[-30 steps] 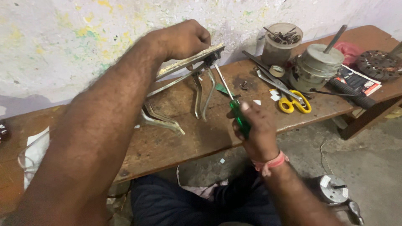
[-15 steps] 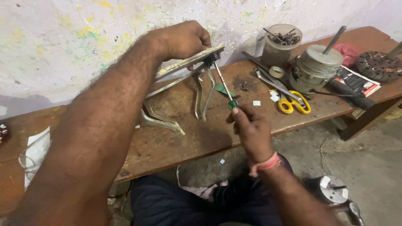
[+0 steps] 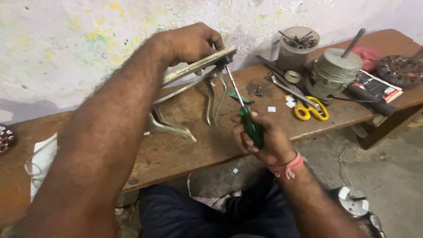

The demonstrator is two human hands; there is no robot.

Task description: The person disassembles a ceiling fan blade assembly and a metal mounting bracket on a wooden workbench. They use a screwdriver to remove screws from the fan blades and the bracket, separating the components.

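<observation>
At the right edge of the frame a flat printed booklet, red, black and white, lies on the wooden bench, half under a black ribbed handle. Small white paper scraps dot the boards mid-frame, and a white sheet hangs over the bench at the lower left.

The left hand, upper centre, closes its fingers over the top of a flat metal bracket with bent legs, holding that end lifted off the bench near the paint-flecked wall. The right hand, centre, is wrapped tightly round the green handle of a screwdriver, whose shaft slants up to the bracket's raised end.

To the right stand a grey tub of screws and bits, a roll of tape, yellow-handled scissors and a round grey motor with a shaft. A dark toothed disc sits at the far right. The left forearm blocks much of the bench's left half.
</observation>
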